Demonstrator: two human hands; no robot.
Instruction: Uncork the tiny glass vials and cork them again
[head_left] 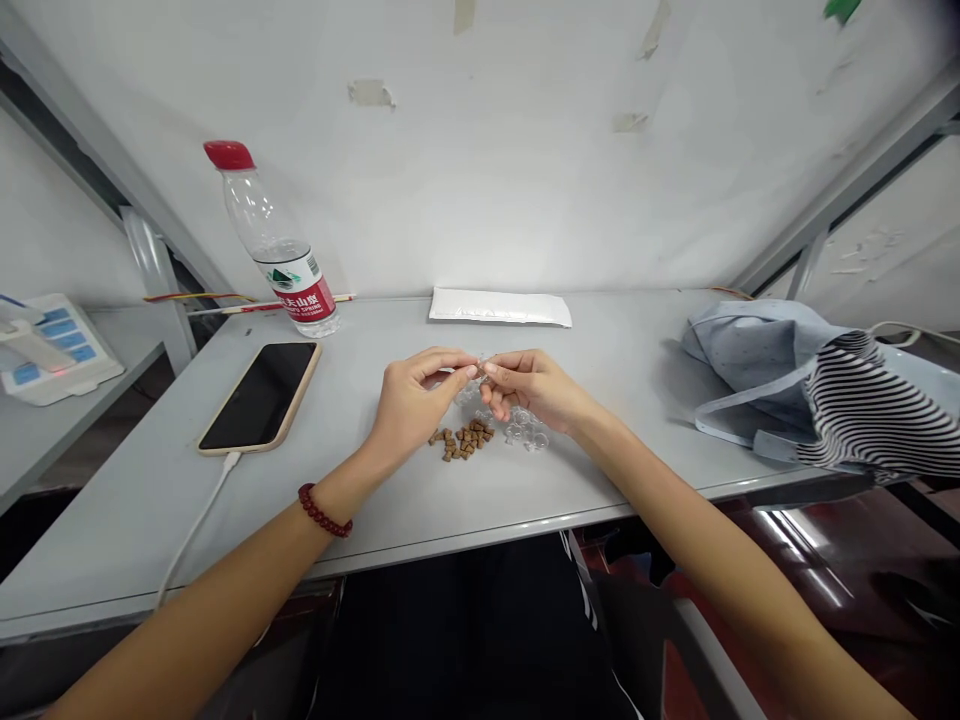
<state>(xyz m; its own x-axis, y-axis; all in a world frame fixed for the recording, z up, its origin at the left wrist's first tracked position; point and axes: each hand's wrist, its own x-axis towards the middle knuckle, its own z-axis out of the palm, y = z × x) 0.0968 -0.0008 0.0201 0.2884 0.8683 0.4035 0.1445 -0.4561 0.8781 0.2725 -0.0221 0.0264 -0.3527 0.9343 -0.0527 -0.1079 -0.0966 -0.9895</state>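
Over the middle of the desk, the fingertips of my left hand [415, 395] and my right hand [541, 388] meet. Thumb and forefinger are pinched on both sides around a small clear plastic piece [482, 362]; its exact shape is mostly hidden by the fingers. Just below my hands lies a loose pile of small brown pieces [469, 440]. A heap of clear plastic rings [527, 430] sits to its right, under my right hand, and more clear bits show between the hands.
A white flat packet [500, 307] lies at the back by the wall. On the left are a water bottle [281, 250] with a red cap and a phone [260, 397] on a charging cable. A blue cloth bag [742, 350] with striped fabric lies at the right edge.
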